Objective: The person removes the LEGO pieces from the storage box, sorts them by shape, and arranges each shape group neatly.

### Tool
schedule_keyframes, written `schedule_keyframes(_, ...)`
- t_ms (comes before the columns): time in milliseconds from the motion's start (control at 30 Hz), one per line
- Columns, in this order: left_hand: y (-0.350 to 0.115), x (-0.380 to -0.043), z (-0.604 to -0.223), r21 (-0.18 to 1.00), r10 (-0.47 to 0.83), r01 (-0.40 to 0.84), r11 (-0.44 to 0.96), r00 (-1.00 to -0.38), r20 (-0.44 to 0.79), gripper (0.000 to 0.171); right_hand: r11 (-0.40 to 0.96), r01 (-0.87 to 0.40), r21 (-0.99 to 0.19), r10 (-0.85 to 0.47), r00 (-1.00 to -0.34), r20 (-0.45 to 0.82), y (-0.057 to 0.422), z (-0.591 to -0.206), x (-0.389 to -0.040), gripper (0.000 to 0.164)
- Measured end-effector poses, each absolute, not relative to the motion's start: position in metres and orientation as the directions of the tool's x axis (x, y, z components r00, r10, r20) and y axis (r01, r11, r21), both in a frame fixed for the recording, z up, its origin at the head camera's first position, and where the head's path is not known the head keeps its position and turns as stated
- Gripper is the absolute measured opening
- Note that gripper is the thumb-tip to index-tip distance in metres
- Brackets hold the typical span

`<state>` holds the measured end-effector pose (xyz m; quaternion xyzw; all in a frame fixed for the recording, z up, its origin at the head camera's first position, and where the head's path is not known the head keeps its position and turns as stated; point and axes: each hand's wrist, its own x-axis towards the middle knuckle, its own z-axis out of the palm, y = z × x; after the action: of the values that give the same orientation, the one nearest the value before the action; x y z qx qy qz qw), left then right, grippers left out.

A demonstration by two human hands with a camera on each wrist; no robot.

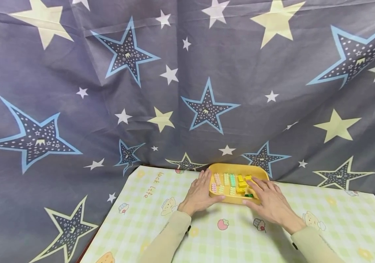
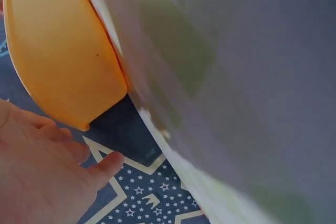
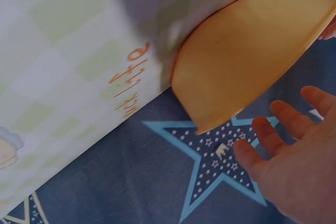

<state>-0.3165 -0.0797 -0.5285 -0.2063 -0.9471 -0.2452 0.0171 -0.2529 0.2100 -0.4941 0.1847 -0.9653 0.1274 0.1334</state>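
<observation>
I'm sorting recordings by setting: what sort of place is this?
Probably a makeshift indoor tabletop play or recording corner: a star-print cloth hangs as a backdrop, a checked, cartoon-print table cover lies before it, and a yellow tray of toy bricks sits on top.

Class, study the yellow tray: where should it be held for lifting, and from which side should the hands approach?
The yellow tray is probably best gripped at its two short ends, left hand from the left, right hand from the right. It is longer sideways, its walls stand up, and the curtain hangs close behind. Holding both ends should help keep the blocks level.
</observation>
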Motion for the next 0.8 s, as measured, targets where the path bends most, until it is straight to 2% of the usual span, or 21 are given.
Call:
schedule_keyframes(300,-0.076,-0.317,-0.527,0.444,0.386,0.407,0.798,-0.912,0.142,0.115,0.892,-0.405,-0.202,-0.338,-0.893,0.298,0.193,-0.498,-0.264,0.079)
schedule_keyframes(800,-0.083,-0.334,-0.519,0.245,0.455,0.463,0.852,-0.886,0.093,0.115,0.875,-0.415,-0.249,-0.349,-0.897,0.27,0.17,-0.499,-0.294,0.073)
